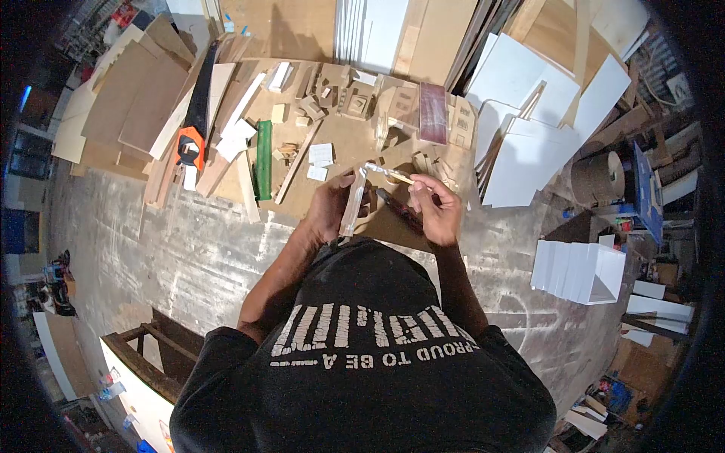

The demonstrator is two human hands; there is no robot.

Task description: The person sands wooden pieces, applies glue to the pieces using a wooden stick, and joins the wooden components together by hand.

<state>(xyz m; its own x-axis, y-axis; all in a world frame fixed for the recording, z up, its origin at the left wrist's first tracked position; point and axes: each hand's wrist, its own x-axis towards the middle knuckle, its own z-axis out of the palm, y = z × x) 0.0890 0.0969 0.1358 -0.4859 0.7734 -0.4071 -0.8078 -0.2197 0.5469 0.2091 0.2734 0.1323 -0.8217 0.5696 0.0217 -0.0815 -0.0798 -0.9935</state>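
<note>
My left hand (330, 208) is closed around a narrow, light-coloured strip (353, 204), which is held upright with white material along its upper end. Between the fingertips of my right hand (436, 205) is a thin yellowish stick (398, 177). The stick's whitish far end reaches left to the top of the strip. Just under and between the hands lies a dark, slender object (398, 209), partly hidden. Small white paper pieces (321, 155) rest on the brown work board (298, 198), a little beyond my left hand.
A saw with an orange handle (190, 148) and a green strip (263, 160) lie to the left. Small wooden blocks (355, 103) and a dark red panel (433, 113) are farther back. White sheets (521, 162) stand at the right, above a white box (578, 270).
</note>
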